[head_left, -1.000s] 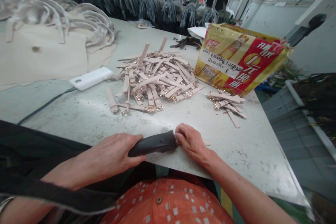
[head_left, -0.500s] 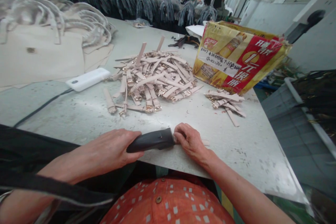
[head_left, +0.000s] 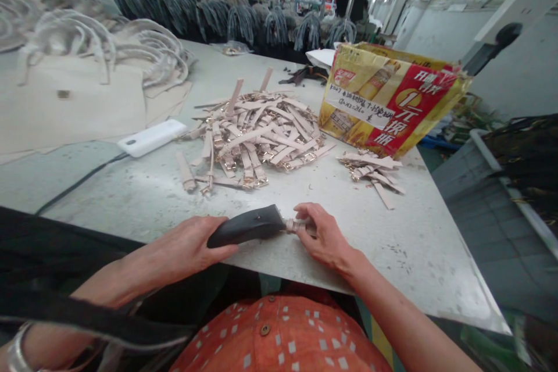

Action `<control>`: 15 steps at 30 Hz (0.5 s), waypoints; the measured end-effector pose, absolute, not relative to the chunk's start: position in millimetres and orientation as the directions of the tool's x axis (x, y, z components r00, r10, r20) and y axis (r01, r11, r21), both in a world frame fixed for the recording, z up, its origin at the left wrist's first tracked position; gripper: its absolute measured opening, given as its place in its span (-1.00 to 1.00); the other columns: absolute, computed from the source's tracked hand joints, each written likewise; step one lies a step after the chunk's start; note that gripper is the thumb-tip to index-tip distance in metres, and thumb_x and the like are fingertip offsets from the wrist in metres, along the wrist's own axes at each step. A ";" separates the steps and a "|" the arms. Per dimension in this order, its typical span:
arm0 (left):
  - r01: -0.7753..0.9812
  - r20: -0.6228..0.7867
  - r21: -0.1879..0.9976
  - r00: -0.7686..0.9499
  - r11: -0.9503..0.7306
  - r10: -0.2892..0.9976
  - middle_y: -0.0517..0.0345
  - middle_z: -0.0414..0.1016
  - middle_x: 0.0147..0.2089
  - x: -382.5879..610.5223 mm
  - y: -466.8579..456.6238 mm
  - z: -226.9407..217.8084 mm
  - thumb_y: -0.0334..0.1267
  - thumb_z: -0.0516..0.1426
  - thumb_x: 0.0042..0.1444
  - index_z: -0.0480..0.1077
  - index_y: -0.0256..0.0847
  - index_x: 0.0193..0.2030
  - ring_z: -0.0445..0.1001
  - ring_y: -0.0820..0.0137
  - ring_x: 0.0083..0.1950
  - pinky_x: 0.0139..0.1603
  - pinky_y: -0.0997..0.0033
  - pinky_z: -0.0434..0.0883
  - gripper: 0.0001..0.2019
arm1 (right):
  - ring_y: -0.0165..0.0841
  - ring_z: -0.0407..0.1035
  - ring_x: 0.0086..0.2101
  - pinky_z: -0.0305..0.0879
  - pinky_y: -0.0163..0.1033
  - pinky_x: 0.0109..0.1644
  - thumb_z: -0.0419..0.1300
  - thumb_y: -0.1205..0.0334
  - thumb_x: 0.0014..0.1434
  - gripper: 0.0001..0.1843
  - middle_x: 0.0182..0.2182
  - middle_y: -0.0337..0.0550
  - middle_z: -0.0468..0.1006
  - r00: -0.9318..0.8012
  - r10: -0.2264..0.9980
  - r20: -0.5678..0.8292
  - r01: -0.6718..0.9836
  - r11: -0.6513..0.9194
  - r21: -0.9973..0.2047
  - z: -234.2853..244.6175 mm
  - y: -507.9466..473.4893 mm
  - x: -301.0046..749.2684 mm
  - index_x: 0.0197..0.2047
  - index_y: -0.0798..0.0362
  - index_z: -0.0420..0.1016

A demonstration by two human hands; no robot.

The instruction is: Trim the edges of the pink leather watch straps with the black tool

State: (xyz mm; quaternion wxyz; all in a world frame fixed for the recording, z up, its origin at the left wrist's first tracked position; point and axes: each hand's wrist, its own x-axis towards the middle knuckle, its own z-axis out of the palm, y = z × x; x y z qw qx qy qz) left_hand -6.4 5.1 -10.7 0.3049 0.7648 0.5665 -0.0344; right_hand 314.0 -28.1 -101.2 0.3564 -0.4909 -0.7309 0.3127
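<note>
My left hand is closed round the near end of a dark, smooth, curved piece with a small mark on its upper side. I cannot tell its kind. Its far end meets a small beige buckle strap just above the table's front edge. My right hand grips that strap between thumb and curled fingers, which hide part of it. Beyond both hands lies a large heap of beige buckle straps with gold-coloured buckles. A smaller pile of straps lies to the right.
A yellow and red carton stands at the table's back right. A white device with a dark cable lies left of the heap. Beige bag panels with handles cover the far left. A grey bin stands beyond the right edge.
My right hand has shifted slightly right and its fingers have loosened, showing more of the buckle strap. The dark piece has tilted up a little at its far end.
</note>
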 end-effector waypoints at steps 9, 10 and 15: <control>0.911 -0.375 0.315 0.375 -0.264 0.848 -0.02 0.82 -0.23 -16.8 6.7 -14.0 0.27 0.21 0.25 0.68 -0.05 -0.11 0.76 -0.01 -0.21 -0.14 0.15 0.54 -0.55 | -0.09 0.56 -0.05 0.46 -0.01 0.11 0.41 0.38 0.30 -0.82 -0.14 -0.03 0.73 -0.290 0.924 0.250 0.616 0.380 -0.690 -113.3 -33.0 325.3 -0.05 -0.02 0.74; 0.911 -0.374 0.309 0.380 -0.272 0.846 -0.02 0.82 -0.24 -13.2 7.8 -12.0 0.25 0.20 0.26 0.68 -0.05 -0.10 0.76 -0.01 -0.20 -0.13 0.15 0.54 -0.56 | -0.10 0.56 -0.05 0.47 -0.01 0.11 0.41 0.39 0.30 -0.82 -0.14 -0.03 0.73 -0.295 0.922 0.252 0.606 0.384 -0.696 -113.9 -31.9 325.3 -0.05 -0.02 0.74; 0.887 -0.400 0.336 0.439 -0.317 0.805 0.04 0.79 -0.28 7.8 16.5 -4.4 0.22 0.20 0.26 0.65 -0.03 -0.15 0.75 0.06 -0.25 -0.18 0.21 0.48 -0.60 | -0.11 0.58 -0.08 0.47 -0.02 0.10 0.40 0.43 0.25 -0.81 -0.17 -0.04 0.75 -0.288 0.919 0.268 0.601 0.391 -0.697 -113.3 -29.4 324.0 -0.11 -0.01 0.75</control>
